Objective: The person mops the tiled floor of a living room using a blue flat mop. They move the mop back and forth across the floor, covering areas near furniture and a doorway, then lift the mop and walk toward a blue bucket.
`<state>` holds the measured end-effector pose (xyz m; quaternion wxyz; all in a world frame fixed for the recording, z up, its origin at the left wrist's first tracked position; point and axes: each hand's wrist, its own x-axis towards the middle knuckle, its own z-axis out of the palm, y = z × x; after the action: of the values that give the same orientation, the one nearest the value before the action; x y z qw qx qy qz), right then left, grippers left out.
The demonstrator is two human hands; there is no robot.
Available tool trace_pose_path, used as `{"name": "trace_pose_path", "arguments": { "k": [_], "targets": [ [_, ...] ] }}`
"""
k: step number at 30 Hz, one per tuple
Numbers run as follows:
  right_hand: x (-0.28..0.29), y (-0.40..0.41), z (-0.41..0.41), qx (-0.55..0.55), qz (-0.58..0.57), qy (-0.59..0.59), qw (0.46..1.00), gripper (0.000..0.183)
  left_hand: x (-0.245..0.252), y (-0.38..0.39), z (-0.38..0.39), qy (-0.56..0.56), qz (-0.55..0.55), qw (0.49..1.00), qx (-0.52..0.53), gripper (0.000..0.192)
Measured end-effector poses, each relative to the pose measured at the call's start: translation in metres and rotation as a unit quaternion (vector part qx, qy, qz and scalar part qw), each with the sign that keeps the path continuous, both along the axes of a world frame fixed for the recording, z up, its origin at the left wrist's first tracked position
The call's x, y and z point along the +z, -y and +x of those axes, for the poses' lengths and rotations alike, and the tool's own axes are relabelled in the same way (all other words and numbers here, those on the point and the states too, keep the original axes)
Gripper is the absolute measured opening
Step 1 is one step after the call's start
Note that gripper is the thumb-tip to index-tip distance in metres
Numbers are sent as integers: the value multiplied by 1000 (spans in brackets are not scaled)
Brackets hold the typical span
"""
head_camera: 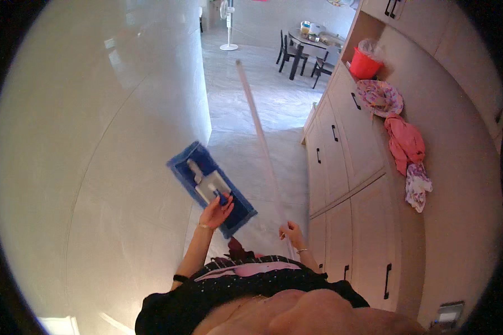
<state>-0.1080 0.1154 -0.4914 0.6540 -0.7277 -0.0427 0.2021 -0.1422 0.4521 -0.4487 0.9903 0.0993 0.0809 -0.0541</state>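
Observation:
My left hand [218, 212] grips the blue joint of a flat mop head [237, 211], which hangs tilted in front of me. Its blue cloth pad has a pale fringed border, and a whitish plate sits in the middle. In my right hand [292, 235] is a long pale pink pole [260, 132]. The pole slants up and away, its far end pointing towards the bright room. Pole and mop head are apart. The pole's lower end is partly hidden by my right hand and clothing.
A glossy wall [121, 138] rises close on my left. Cabinets [352, 167] line the right, with a red bucket [365, 63], a patterned hat [379, 97] and pink cloth [405, 140] on top. Farther off stand a white fan [229, 29], a dining table [295, 35] and chairs [291, 52].

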Motion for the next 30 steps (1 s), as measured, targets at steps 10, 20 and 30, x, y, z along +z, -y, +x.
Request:
{"name": "trace_pose_path", "arguments": {
  "k": [10,20,30],
  "targets": [
    [21,18,-45,-129,9,92,987,40,57,-3,125,-74,291,952,-55,21],
    [101,-89,251,-245,53,270,930,52,159,-93,356,-54,45,996,-47,29],
    [145,-184,510,-119,86,243,959,22,208,-183,570,-78,102,991,-33,27]
  ]
}}
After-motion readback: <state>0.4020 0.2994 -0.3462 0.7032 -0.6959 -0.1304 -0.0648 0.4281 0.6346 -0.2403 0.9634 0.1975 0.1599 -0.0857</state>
